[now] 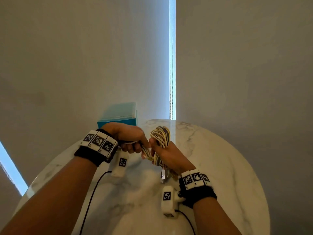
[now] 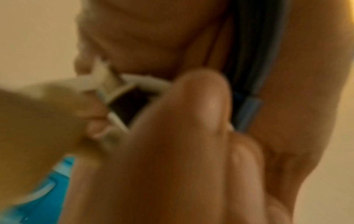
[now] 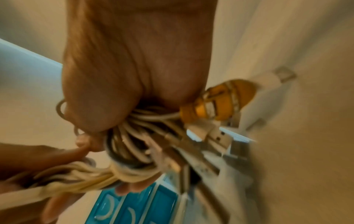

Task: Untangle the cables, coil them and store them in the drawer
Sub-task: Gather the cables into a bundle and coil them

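Note:
A bundle of white and grey cables (image 1: 160,138) stands coiled in loops above the marble table (image 1: 220,150). My right hand (image 1: 166,153) grips the coil around its middle; the loops (image 3: 132,145) run under its thumb, and USB plugs (image 3: 218,136) and an orange-banded connector (image 3: 216,101) hang out beside the palm. My left hand (image 1: 132,141) holds the loose strands (image 1: 145,150) that lead from the coil, fingers curled round them. In the left wrist view the white cable (image 2: 145,81) passes between blurred fingers. A turquoise drawer unit (image 1: 118,116) stands behind my left hand.
The round marble table's edge curves close on the right. Drawer fronts (image 3: 132,209) of the turquoise unit show below the coil in the right wrist view. A thin black wire (image 1: 92,195) runs from my left wrist camera across the tabletop. Grey walls rise behind.

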